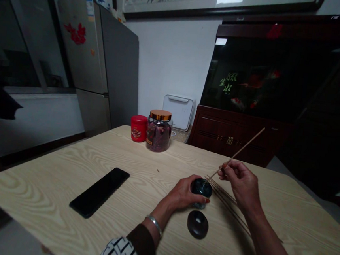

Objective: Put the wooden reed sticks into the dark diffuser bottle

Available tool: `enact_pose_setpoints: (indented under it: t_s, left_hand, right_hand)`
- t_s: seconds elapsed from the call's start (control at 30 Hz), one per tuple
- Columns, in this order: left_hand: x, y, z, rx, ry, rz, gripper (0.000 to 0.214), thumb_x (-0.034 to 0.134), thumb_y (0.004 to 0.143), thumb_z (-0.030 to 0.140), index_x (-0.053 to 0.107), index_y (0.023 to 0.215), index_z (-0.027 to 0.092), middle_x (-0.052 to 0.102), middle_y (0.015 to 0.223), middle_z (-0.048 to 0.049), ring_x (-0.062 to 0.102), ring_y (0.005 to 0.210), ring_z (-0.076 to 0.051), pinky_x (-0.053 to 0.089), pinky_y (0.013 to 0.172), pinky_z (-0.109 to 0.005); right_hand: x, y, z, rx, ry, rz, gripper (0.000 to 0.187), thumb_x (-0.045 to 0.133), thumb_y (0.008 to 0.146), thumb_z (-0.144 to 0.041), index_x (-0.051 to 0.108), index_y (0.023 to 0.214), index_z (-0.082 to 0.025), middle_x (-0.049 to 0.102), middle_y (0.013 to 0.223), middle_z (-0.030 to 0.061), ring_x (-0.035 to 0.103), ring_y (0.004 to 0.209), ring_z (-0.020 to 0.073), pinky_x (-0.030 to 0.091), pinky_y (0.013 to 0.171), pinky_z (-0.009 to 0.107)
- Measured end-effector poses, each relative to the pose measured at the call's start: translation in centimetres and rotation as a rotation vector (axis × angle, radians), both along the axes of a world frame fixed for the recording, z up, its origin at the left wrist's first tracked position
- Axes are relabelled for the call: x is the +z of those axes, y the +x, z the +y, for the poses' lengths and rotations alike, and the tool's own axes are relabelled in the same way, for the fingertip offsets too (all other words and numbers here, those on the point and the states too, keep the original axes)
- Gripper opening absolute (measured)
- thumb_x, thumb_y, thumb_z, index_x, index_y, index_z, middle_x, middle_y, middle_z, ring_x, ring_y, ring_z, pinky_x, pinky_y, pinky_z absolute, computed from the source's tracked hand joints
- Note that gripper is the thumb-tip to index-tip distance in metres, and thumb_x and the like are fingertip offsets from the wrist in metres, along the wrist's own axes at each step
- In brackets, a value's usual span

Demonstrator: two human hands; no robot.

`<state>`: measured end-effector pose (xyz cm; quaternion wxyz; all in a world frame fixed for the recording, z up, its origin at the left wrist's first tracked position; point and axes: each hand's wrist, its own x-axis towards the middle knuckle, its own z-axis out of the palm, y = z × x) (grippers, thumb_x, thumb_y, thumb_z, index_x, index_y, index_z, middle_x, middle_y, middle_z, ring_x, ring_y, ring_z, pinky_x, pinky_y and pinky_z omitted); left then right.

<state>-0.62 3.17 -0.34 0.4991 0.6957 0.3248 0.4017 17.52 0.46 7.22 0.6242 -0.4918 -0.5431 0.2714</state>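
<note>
My left hand (pixel 184 193) is wrapped round a small dark teal holder (pixel 202 188) that stands on the pale wooden table (pixel 64 174). My right hand (pixel 240 180) pinches a thin incense stick (pixel 239 151); the stick slants up to the right and its lower tip meets the top of the holder. A round dark lid with a hole (pixel 197 224) lies on the table just in front of the holder. Several more thin sticks (pixel 228 204) lie flat on the table under my right hand and forearm.
A black phone (pixel 99 192) lies face up at the left. A glass jar with a copper lid (pixel 158 130) and a red tin (pixel 138 128) stand at the table's far edge. Beyond are a grey fridge (pixel 104 62), a white appliance (pixel 177 112) and a dark fish-tank cabinet (pixel 249 106).
</note>
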Motion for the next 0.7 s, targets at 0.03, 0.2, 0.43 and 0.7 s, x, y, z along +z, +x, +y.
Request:
enact_pose_setpoints:
  t_s: [0.03, 0.2, 0.43, 0.7]
  left_hand:
    - [-0.1, 0.0, 0.0, -0.001, 0.001, -0.001, 0.065, 0.087, 0.059, 0.035, 0.064, 0.117, 0.017, 0.069, 0.101, -0.0076, 0.062, 0.092, -0.022, 0.048, 0.083, -0.032]
    - [-0.4, 0.2, 0.2, -0.007, 0.017, -0.007, 0.063, 0.086, 0.060, 0.032, 0.064, 0.118, 0.017, 0.068, 0.101, -0.0067, 0.061, 0.093, -0.022, 0.047, 0.083, -0.031]
    - [0.0, 0.2, -0.1, -0.012, -0.001, -0.031, 0.065, 0.087, 0.059, 0.032, 0.064, 0.118, 0.015, 0.068, 0.101, -0.0075, 0.060, 0.092, -0.021, 0.047, 0.083, -0.030]
    - [-0.4, 0.3, 0.1, -0.016, -0.019, -0.056, 0.066, 0.087, 0.059, 0.030, 0.064, 0.119, 0.015, 0.068, 0.101, -0.0075, 0.061, 0.093, -0.021, 0.048, 0.085, -0.031]
  right_hand:
    - [-0.3, -0.2, 0.0, 0.031, -0.028, -0.024, 0.024, 0.070, 0.080, -0.039, 0.059, 0.084, -0.019, 0.066, 0.072, 0.0015, 0.064, 0.067, 0.0167, 0.054, 0.065, 0.031]
    - [-1.7, -0.8, 0.1, 0.147, -0.116, -0.277, 0.021, 0.062, 0.084, -0.040, 0.060, 0.083, -0.018, 0.065, 0.076, 0.0028, 0.062, 0.071, 0.0173, 0.049, 0.065, 0.029]
    - [-2.6, 4.4, 0.3, 0.054, -0.215, -0.578, 0.029, 0.052, 0.087, -0.046, 0.062, 0.085, -0.019, 0.064, 0.076, 0.0030, 0.058, 0.070, 0.0183, 0.043, 0.064, 0.029]
    - [-6.4, 7.1, -0.9, -0.081, -0.547, -1.217, 0.015, 0.049, 0.083, -0.024, 0.063, 0.080, -0.021, 0.070, 0.087, 0.0080, 0.062, 0.078, 0.0209, 0.035, 0.065, 0.029]
